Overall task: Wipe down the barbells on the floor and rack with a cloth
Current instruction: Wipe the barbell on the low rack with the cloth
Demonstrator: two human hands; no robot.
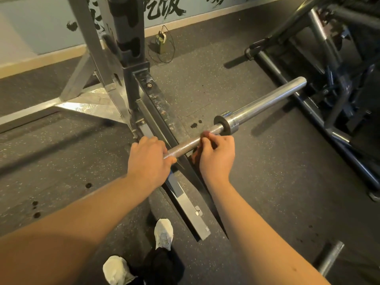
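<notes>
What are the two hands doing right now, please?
The left hand grips the barbell.
The right hand grips the barbell too.

Black brush-written Chinese characters [164, 8] stand on the pale wall [41, 27] at 12 o'clock, tops cut off; the clearest looks like 饭. More strokes at 1 o'clock and behind the rack [125, 27] at 11 o'clock cannot be read.
</notes>
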